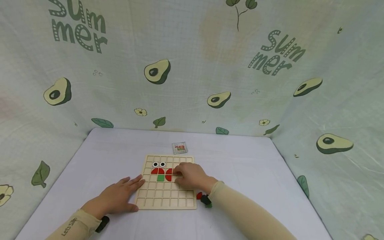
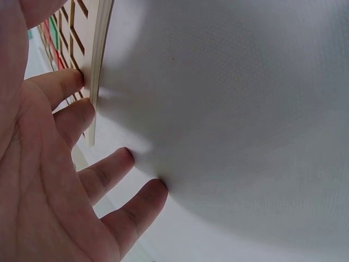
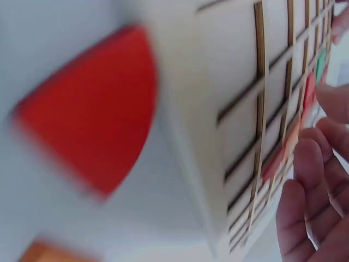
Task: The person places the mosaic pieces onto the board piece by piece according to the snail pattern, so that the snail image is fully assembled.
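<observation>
A pale wooden grid board (image 1: 166,202) lies on the white table. Set in its upper left cells are two round eye pieces (image 1: 155,164), several red curved pieces (image 1: 168,177) and a green square (image 1: 160,178). My left hand (image 1: 118,197) rests at the board's left edge with fingers spread; in the left wrist view two fingertips (image 2: 83,112) touch the rim. My right hand (image 1: 192,176) is over the board, its thumb and fingertips bent beside the red pieces. An orange piece (image 3: 290,143) shows behind those fingers in the right wrist view. Whether they pinch a piece is hidden.
A small pattern card (image 1: 179,148) lies just beyond the board. Off the board's right edge, under my right wrist, are a loose red quarter-round piece (image 3: 98,109), a green piece (image 1: 208,205) and an orange piece (image 3: 52,252). Printed cloth walls (image 1: 186,110) surround the table.
</observation>
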The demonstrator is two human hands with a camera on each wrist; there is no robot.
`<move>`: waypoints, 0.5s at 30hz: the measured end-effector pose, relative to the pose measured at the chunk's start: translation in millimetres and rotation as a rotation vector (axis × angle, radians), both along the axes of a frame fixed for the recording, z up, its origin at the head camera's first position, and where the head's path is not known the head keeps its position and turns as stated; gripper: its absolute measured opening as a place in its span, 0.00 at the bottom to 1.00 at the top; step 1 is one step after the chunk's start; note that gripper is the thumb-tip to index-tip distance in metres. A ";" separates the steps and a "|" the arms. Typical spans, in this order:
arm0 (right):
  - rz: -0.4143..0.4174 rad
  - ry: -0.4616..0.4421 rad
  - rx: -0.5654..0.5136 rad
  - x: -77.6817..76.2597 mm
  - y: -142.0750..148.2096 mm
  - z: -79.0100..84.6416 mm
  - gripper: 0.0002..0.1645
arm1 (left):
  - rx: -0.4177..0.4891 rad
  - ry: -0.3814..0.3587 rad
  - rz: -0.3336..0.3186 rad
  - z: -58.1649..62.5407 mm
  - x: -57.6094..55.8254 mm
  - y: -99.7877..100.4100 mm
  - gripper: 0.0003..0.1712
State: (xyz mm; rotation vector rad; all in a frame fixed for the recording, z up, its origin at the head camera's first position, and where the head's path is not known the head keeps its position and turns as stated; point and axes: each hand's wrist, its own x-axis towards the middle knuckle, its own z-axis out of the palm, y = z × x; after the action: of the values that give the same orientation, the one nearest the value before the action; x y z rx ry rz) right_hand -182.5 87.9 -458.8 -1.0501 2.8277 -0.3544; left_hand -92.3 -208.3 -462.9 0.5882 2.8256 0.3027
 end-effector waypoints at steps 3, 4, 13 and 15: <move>-0.019 -0.039 -0.006 0.3 18.5 7.8 0.16 | 0.004 -0.001 -0.001 -0.1 -1.5 0.0 0.55; -0.027 -0.049 -0.009 0.7 25.6 9.8 0.16 | 0.001 -0.003 0.002 0.1 -1.5 0.1 0.55; -0.140 -0.130 -0.020 15.1 93.0 13.4 0.17 | -0.001 -0.010 -0.005 1.1 -0.6 0.0 0.55; -0.139 -0.144 -0.026 20.3 104.6 10.9 0.18 | -0.001 -0.012 -0.004 1.0 -0.4 0.1 0.55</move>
State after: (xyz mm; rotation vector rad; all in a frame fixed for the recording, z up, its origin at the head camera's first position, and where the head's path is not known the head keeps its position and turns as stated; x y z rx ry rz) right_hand -162.2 192.5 -447.9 -0.7987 2.7800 -0.4608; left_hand -92.7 -208.2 -461.9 0.5893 2.8131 0.3024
